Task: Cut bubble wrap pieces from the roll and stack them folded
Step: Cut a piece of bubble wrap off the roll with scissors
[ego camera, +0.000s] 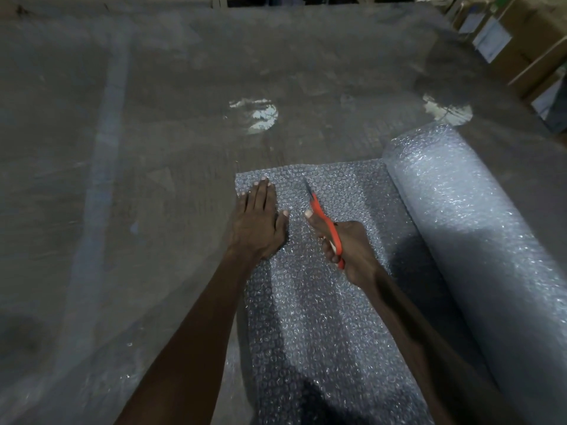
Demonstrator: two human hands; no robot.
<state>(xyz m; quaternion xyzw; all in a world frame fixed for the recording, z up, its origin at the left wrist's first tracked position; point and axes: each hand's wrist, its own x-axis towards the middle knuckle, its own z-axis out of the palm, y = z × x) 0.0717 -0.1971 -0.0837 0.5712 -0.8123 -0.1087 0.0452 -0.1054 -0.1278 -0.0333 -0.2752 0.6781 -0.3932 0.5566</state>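
Bubble wrap [322,302] mid-cut at centre frame: our left hand [257,222] presses flat, right hand [346,250] grips scissors [325,228]; next, we judge, finish the cut.

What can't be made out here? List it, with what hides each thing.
All in the head view:
- Scissors: the right hand covers the handles; the blades are thin and blurred, so open or closed is unclear.
- Cut line in the bubble wrap sheet: not discernible among the bubbles.
- Roll: its near end is cut off by the picture's edge.
- Boxes: labels too small.
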